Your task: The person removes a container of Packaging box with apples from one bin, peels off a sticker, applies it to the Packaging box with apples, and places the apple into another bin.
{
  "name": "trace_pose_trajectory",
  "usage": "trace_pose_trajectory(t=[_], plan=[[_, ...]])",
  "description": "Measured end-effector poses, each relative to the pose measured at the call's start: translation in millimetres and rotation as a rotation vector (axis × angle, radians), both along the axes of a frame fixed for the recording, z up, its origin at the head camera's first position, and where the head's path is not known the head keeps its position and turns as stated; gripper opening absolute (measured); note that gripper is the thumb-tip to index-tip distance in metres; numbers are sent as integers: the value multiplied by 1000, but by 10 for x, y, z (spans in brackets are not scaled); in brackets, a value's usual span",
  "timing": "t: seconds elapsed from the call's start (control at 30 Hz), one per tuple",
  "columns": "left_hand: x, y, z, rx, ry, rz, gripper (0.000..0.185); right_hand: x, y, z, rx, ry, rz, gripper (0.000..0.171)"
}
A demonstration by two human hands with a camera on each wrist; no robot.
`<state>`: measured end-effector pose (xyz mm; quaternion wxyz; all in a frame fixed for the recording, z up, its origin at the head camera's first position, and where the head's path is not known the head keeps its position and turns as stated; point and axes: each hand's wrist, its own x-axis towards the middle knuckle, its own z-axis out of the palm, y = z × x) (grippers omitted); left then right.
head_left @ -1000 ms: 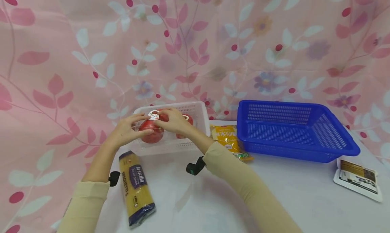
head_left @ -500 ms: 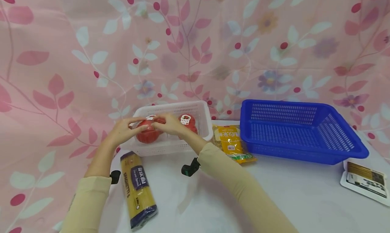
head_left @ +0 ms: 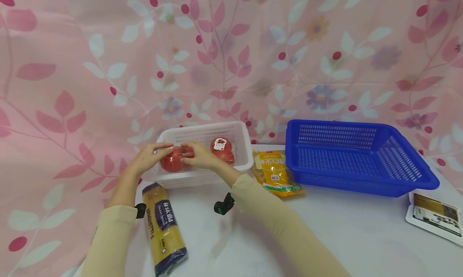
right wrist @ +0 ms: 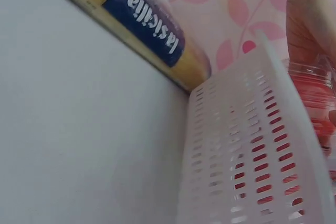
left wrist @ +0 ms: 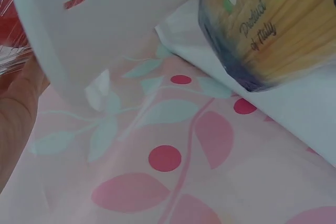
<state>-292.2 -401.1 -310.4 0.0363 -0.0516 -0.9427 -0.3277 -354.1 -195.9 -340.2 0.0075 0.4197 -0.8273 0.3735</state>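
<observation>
A white slotted basket [head_left: 242,158] stands at the back left of the table. Inside it, both hands hold one plastic-wrapped pack of red tomatoes [head_left: 173,163], low in the basket's left half. My left hand [head_left: 149,157] grips the pack's left end and my right hand [head_left: 201,156] grips its right end. A second tomato pack [head_left: 222,149] with a white label lies in the basket's right half. In the right wrist view the wrapped tomatoes [right wrist: 315,103] show behind the basket wall [right wrist: 236,171]. The left wrist view shows my palm [left wrist: 16,119] beside the basket wall [left wrist: 105,30].
A spaghetti pack [head_left: 164,228] lies in front of the basket, near my left forearm. A yellow packet [head_left: 273,171] lies between the white basket and a blue basket [head_left: 361,184]. A white and brown packet [head_left: 435,217] sits at the right edge. A floral cloth hangs behind.
Both hands have brought the tomato pack down from rim height into the left half of the white basket. The second tomato pack is now uncovered on the right.
</observation>
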Motion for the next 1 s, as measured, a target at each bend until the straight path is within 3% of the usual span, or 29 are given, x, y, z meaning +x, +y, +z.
trace_pose_trajectory(t=[0.17,0.3,0.5,0.77,1.0], plan=[[-100,-12,-111,-65,-17,-51,56,-53,-27,-148,-45,-23,7,48],[-150,-29,-181,-79,5,-57,56,-61,-31,-191,-13,-39,17,49],[-133,-77,-266,-62,-35,-30,59,-50,-67,-219,158,-27,40,51],[-178,-28,-358,-131,-25,-34,68,5,-144,-190,403,132,-40,50],[-244,-15,-435,-158,-23,-9,70,0,-167,-193,458,119,-88,49]])
